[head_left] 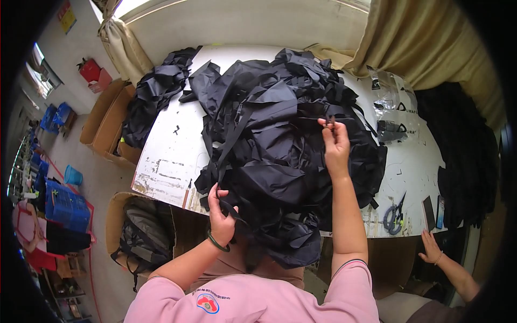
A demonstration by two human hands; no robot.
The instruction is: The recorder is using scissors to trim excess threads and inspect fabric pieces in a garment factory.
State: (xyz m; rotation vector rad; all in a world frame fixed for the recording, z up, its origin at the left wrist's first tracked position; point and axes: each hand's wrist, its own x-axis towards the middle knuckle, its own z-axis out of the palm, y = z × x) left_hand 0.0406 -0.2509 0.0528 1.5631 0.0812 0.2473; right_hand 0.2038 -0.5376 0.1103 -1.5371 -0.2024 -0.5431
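A large heap of black fabric (269, 140) covers the middle of the white table and hangs over its front edge. At its lower left, my left hand (221, 219) is closed on a black fabric strip (232, 137) that runs up across the heap. My right hand (337, 146) is raised over the heap's right side, fingers closed around small dark thread snips (330, 123). A thin line shows on the fabric beside the snips' tip; I cannot tell whether it is thread or blade.
Blue-handled scissors (396, 215) lie at the table's (172, 156) right front, near another person's hand (431, 248). Clear plastic bags (393, 102) lie at the back right. More black fabric is piled left (161, 89) and right (458, 151). Cardboard boxes (102, 113) stand left.
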